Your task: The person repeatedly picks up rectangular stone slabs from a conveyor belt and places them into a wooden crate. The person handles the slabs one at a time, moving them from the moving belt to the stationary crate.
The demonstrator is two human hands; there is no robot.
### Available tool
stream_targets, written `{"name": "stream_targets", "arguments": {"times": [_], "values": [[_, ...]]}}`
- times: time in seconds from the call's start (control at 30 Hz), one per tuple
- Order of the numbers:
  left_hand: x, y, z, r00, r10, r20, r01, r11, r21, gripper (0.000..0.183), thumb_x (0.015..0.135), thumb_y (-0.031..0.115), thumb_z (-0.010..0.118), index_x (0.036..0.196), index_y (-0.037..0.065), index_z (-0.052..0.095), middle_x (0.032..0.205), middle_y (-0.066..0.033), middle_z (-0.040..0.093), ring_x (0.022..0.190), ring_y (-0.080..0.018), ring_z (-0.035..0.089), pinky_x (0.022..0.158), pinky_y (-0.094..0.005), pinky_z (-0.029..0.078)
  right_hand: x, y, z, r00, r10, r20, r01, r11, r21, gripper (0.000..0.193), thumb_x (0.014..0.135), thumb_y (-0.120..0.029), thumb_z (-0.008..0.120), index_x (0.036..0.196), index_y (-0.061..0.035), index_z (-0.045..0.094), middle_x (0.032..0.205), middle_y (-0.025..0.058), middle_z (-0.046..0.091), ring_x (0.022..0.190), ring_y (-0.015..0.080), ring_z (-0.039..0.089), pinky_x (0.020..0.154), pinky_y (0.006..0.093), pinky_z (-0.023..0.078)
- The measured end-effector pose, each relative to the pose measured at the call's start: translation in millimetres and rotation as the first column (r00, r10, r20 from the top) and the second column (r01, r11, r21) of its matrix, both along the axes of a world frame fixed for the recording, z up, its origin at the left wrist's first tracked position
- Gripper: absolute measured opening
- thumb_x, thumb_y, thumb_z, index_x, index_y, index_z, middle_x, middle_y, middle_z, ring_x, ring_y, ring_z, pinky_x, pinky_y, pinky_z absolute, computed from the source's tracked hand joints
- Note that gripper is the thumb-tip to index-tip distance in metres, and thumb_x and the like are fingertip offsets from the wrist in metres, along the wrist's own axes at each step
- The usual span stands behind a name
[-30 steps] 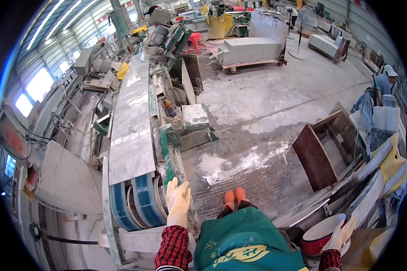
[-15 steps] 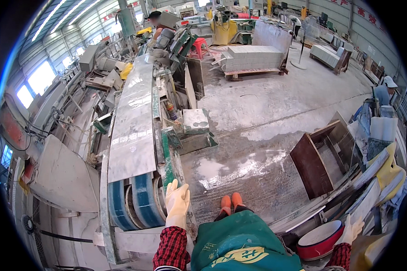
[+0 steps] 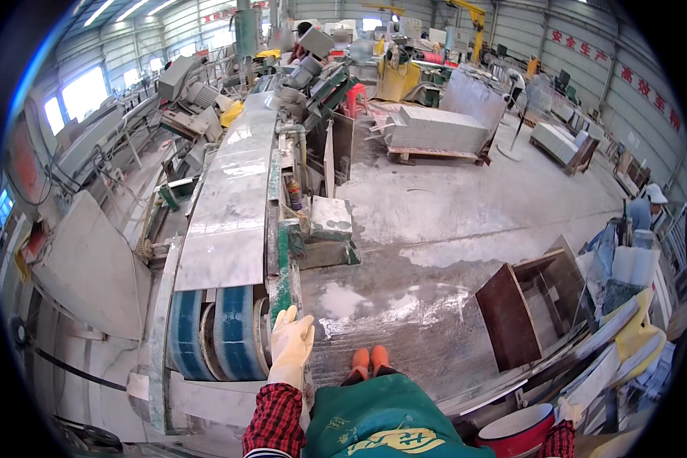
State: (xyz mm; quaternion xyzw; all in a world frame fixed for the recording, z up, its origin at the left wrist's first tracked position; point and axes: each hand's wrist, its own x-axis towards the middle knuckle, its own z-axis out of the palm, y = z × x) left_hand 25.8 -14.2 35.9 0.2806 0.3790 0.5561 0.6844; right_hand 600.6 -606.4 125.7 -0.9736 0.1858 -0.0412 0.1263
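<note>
My left hand [image 3: 291, 345], in a cream rubber glove, rests on the green side rail [image 3: 284, 263] of a conveyor, its fingers stretched out and holding nothing. Beside it, two blue belts [image 3: 235, 332] curve round the near end of the conveyor. A pale, wet stone slab [image 3: 225, 229] lies along the top of the belts. Low at the right, my right hand [image 3: 571, 412], gloved too, hangs next to a red basin with a white inside [image 3: 517, 429]. Its fingers are too small and blurred to make out.
A brown wooden frame [image 3: 507, 320] stands on the floor at the right. Stacked pale blocks [image 3: 439, 130] sit on a pallet farther off. A co-worker in a white hat [image 3: 655, 195] is at the far right. Orange boots [image 3: 370, 359] show on the wet floor below me.
The view has tilted up and shifted, so the scene sits differently. My left hand stays on the rail. My right hand, its fingers spread before, now shows smaller and lower beside the basin.
</note>
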Motion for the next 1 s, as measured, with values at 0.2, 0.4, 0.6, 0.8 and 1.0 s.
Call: {"name": "stream_targets", "arguments": {"times": [0.2,0.4,0.6,0.8,1.0], "values": [[-4,-4,41,0.213,0.445,-0.870,0.518,0.704,0.487,0.027,0.086,0.003,0.071,0.111,0.010,0.075,0.109,-0.0139,0.073,0.125,-0.0325,0.064,0.105,-0.0358,0.049,6,-40,-3,0.993,0.119,-0.012,-0.115,0.976,0.183,0.088,0.069,-0.029,0.084,0.145,0.0014,0.052,0.146,0.0257,0.057,0.134,0.0382,0.055,0.112,0.0454,0.044],[-7,-8,26,0.589,0.160,-0.792,0.334,0.845,0.419,0.024,0.089,0.005,0.069,0.110,0.012,0.077,0.119,-0.0175,0.071,0.136,-0.0351,0.054,0.108,-0.0406,0.049,-13,-7,31,0.998,0.038,-0.044,0.021,0.479,0.878,0.076,0.078,-0.052,0.078,0.136,-0.0068,0.060,0.125,0.0055,0.065,0.100,0.0212,0.061,0.079,0.0340,0.045],[42,-4,22,0.631,-0.002,-0.776,0.359,0.888,0.289,0.033,0.098,0.008,0.064,0.131,0.006,0.066,0.131,-0.0158,0.069,0.131,-0.0303,0.058,0.109,-0.0376,0.048,-85,110,90,0.991,0.119,0.053,-0.085,0.280,0.956,0.049,0.088,-0.040,0.077,0.131,-0.0238,0.062,0.079,-0.0057,0.052,0.065,0.0099,0.046,0.063,0.0282,0.034],[116,-84,149,0.711,-0.692,-0.122,0.702,0.696,0.148,0.058,0.106,0.022,0.060,0.156,0.003,0.039,0.153,-0.0139,0.053,0.130,-0.0251,0.059,0.110,-0.0368,0.049,-160,256,112,0.788,0.611,0.070,-0.243,0.205,0.948,0.063,0.083,-0.021,0.079,0.142,-0.0195,0.058,0.090,-0.0055,0.055,0.068,0.0081,0.054,0.058,0.0261,0.046],[117,-117,172,0.754,-0.553,0.355,0.581,0.813,0.031,0.056,0.105,0.022,0.062,0.156,0.010,0.041,0.147,-0.0131,0.056,0.131,-0.0281,0.059,0.110,-0.0487,0.051,-237,375,111,-0.089,0.940,0.329,-0.625,-0.309,0.717,0.090,0.069,-0.018,0.089,0.151,-0.0117,0.053,0.147,0.0144,0.055,0.123,0.0267,0.060,0.098,0.0385,0.052]]}}
